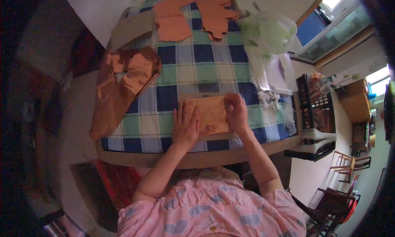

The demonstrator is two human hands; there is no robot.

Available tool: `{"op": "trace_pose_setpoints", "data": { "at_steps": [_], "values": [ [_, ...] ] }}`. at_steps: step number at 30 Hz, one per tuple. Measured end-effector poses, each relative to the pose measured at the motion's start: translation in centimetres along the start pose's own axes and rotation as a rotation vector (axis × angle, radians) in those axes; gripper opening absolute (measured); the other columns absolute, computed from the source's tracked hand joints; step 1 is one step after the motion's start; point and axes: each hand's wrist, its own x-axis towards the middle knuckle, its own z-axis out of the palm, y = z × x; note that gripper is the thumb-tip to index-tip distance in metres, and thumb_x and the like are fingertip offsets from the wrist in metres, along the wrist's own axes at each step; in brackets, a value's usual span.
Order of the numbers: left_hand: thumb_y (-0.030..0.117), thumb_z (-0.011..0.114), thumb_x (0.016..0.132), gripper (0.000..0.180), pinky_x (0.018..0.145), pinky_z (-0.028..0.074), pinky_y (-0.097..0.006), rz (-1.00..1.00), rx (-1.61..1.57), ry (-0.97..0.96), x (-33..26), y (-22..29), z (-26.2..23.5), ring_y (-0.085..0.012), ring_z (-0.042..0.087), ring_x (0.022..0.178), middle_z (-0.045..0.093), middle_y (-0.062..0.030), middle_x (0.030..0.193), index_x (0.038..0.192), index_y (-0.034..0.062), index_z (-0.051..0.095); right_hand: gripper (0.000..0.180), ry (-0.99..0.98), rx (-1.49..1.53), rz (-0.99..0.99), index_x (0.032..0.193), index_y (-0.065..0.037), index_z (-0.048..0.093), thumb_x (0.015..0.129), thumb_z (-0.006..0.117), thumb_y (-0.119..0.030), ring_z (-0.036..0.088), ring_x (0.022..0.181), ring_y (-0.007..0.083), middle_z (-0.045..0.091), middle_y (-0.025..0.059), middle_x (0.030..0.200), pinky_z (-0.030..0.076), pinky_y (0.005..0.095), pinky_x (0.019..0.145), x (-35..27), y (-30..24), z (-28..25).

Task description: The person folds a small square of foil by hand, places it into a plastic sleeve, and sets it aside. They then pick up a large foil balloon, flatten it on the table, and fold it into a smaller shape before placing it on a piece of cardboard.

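The folded copper-coloured sheet [213,115] lies flat near the middle of the near edge of the desk [197,156], on a checked cloth [210,72]. Left hand [186,129]: fingers extended, slightly spread, laid over the sheet's left side. Right hand [238,114]: fingers curled at its right side; whether they pinch it cannot be told. Loose copper-coloured foil [127,76] lies along the desk's left edge; clear bags [269,70] lie along the right edge. Handling, as judged: light, thin, slippery, readily creased; best held flat-palmed on top, or lightly by opposite side edges.
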Motion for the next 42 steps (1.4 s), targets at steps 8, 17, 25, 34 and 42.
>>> {"op": "trace_pose_setpoints", "data": {
  "at_steps": [8,17,25,34,42],
  "values": [
    [0.024,0.051,0.092,0.052,0.111,0.021,-0.057,0.001,0.013,-0.016,-0.3,-0.7,1.6,-0.0426,0.023,0.139,0.025,-0.0260,0.149,0.139,0.0094,0.038,0.031,0.025,0.152,0.080,0.109,-0.004,0.058,0.079,0.060,0.001,0.057,0.100,0.0349,0.061,0.0145,0.101,0.045,0.0382,0.088,-0.2,-0.5,-2.6],
    [0.025,0.053,0.091,0.047,0.111,0.024,-0.053,0.002,0.045,0.048,-0.3,-0.4,0.8,-0.0414,0.030,0.136,0.032,-0.0252,0.146,0.135,0.0106,0.046,0.045,-0.452,-0.250,-0.491,0.123,-0.011,0.056,0.081,0.067,-0.023,0.045,0.126,0.0315,0.047,0.0130,0.136,0.028,0.0536,0.108,-5.0,-3.2,-3.2],
    [0.027,0.051,0.093,0.043,0.110,0.025,-0.053,-0.028,-0.026,0.069,-0.2,-0.3,0.8,-0.0411,0.030,0.136,0.033,-0.0244,0.145,0.134,0.0135,0.048,0.058,-0.586,-0.326,-0.513,0.133,-0.010,0.047,0.080,0.066,-0.027,0.039,0.132,0.0310,0.043,0.0134,0.140,0.024,0.0533,0.111,-4.0,-5.1,-3.5],
    [0.029,0.049,0.094,0.044,0.111,0.023,-0.055,-0.002,-0.001,0.112,-0.3,-0.8,1.7,-0.0387,0.026,0.138,0.031,-0.0230,0.147,0.136,0.0148,0.047,0.051,-0.525,-0.462,-0.493,0.133,-0.009,0.050,0.085,0.058,-0.025,0.035,0.135,0.0312,0.041,0.0146,0.142,0.022,0.0518,0.112,-3.2,-5.7,-0.7],
    [0.036,0.043,0.095,0.049,0.111,0.014,-0.060,-0.035,0.104,0.040,-1.0,-0.9,1.9,-0.0336,0.021,0.142,0.027,-0.0176,0.151,0.140,0.0154,0.043,0.049,-0.225,-0.454,-0.415,0.137,-0.008,0.044,0.092,0.050,-0.024,0.035,0.134,0.0326,0.040,0.0158,0.144,0.025,0.0504,0.110,-2.3,-3.2,3.1]
  ]
}}
